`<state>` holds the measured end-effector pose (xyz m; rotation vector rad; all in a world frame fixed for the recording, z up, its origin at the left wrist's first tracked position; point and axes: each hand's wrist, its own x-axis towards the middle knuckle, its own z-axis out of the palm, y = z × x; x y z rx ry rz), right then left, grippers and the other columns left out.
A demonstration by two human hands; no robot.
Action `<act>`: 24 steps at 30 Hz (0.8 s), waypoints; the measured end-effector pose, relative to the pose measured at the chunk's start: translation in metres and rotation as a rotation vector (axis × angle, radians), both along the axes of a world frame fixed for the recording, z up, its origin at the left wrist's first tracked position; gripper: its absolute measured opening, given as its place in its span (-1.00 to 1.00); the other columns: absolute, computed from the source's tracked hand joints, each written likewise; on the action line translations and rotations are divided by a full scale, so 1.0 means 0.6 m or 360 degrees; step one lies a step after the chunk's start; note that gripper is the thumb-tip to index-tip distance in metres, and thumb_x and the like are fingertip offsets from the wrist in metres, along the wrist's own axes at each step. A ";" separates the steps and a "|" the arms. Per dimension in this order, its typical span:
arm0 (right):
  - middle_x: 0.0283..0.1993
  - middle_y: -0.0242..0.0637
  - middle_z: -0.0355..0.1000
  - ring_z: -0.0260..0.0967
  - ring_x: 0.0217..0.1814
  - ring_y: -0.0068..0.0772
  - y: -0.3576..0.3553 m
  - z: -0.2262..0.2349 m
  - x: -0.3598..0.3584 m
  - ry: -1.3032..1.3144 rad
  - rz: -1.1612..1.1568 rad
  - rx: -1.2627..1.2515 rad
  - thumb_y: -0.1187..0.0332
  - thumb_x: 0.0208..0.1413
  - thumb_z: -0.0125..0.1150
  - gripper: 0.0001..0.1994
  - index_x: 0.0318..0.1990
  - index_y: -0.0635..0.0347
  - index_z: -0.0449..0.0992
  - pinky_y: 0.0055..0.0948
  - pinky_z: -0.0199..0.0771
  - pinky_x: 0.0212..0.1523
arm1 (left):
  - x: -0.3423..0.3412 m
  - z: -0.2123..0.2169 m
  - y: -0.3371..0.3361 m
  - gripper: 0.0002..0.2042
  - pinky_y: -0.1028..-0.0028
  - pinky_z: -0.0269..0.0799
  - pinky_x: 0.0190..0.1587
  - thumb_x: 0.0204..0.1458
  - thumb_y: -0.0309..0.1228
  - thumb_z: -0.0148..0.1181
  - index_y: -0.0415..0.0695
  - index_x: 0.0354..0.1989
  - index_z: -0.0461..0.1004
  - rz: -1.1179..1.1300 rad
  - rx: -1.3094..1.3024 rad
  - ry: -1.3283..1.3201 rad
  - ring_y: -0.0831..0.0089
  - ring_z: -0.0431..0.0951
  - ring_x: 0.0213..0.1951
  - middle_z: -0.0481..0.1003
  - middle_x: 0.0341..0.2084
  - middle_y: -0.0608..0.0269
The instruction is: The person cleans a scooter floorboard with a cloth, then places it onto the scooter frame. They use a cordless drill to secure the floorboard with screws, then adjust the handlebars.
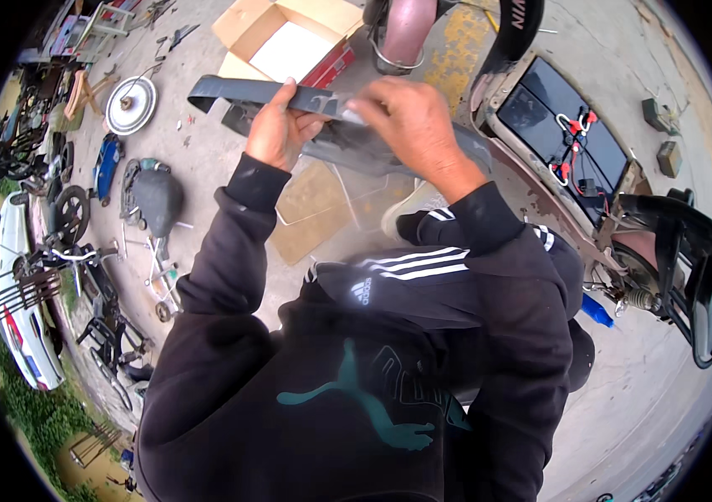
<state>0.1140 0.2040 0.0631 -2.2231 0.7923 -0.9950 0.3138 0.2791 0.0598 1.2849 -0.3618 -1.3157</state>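
Between my two hands stretches a long flat black rubber band, apparently an inner tube (247,90). My left hand (278,132) grips it from below, with the thumb on top and the fingers beneath. A dull grey scuffed patch shows on the tube right of that thumb. My right hand (419,124) is slightly blurred, with its fingers pinched over a small whitish piece (353,116) at this patch. What that piece is, I cannot make out. Lower folds of the tube hang behind my right hand and run toward the right.
An opened cardboard box (293,52) stands on the ground ahead. A pink-bodied scooter (531,159) lies to the right, with a dark panel and red-and-white cords (573,142) on it. At left are a wheel (131,105), a black seat (158,197) and several bikes. Brown cardboard (310,217) lies below the tube.
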 end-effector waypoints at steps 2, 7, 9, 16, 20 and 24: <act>-0.46 -0.20 0.53 0.49 -0.45 -0.10 -0.002 0.006 -0.009 -0.0100 -0.0078 0.0060 0.24 0.06 0.33 -0.81 -0.38 0.19 0.62 -0.27 0.45 -0.42 | -0.003 0.019 -0.007 -0.69 0.54 0.45 -0.37 0.33 -0.16 -0.05 -0.18 -0.08 0.41 -0.0122 -0.0067 -0.0147 0.35 0.66 -0.24 0.62 -0.21 0.12; -0.54 -0.33 0.51 0.37 -0.51 -0.64 0.015 0.045 -0.015 -0.0271 -0.0033 0.0652 0.19 0.14 0.33 -0.72 -0.28 0.30 0.64 -0.56 0.37 -0.43 | 0.013 0.074 0.010 -0.60 0.60 0.49 -0.24 0.34 -0.17 -0.06 -0.27 0.10 0.39 -0.0340 -0.0185 -0.0389 0.33 0.63 -0.09 0.57 -0.08 0.10; -0.54 -0.39 0.50 0.35 -0.49 -0.69 0.011 0.064 -0.015 -0.0348 -0.0035 0.0671 0.19 0.14 0.33 -0.71 -0.27 0.32 0.64 -0.60 0.35 -0.43 | 0.023 0.091 0.000 -0.66 0.52 0.56 -0.20 0.33 -0.25 -0.07 -0.30 0.02 0.44 -0.0272 -0.0196 -0.0332 0.28 0.65 -0.16 0.60 -0.18 0.11; -0.50 -0.52 0.38 0.19 -0.45 -0.75 0.016 0.111 0.079 -0.0418 0.0094 0.0875 0.29 0.18 0.30 -0.75 -0.27 0.38 0.59 -0.66 0.18 -0.42 | 0.058 0.126 0.051 -0.59 0.49 0.55 -0.28 0.24 -0.14 0.05 -0.29 -0.02 0.47 0.0201 -0.0395 -0.0431 0.39 0.64 -0.32 0.61 -0.26 0.11; -0.44 -0.54 0.35 0.16 -0.40 -0.73 -0.024 0.090 0.119 0.0046 0.0347 0.0655 0.33 0.24 0.22 -0.78 -0.32 0.35 0.52 -0.64 0.16 -0.40 | 0.040 0.036 0.050 -0.56 0.51 0.55 -0.37 0.27 -0.08 0.00 -0.29 -0.04 0.43 0.0562 -0.0402 -0.0022 0.40 0.65 -0.33 0.59 -0.29 0.15; -0.45 -0.55 0.33 0.13 -0.39 -0.74 -0.057 0.028 0.178 0.0177 0.0521 0.0842 0.27 0.28 0.17 -0.74 -0.35 0.31 0.50 -0.63 0.15 -0.37 | 0.067 -0.050 0.075 -0.53 0.50 0.55 -0.30 0.28 -0.06 -0.01 -0.33 -0.06 0.45 0.0712 -0.0339 0.0218 0.36 0.66 -0.30 0.60 -0.25 0.07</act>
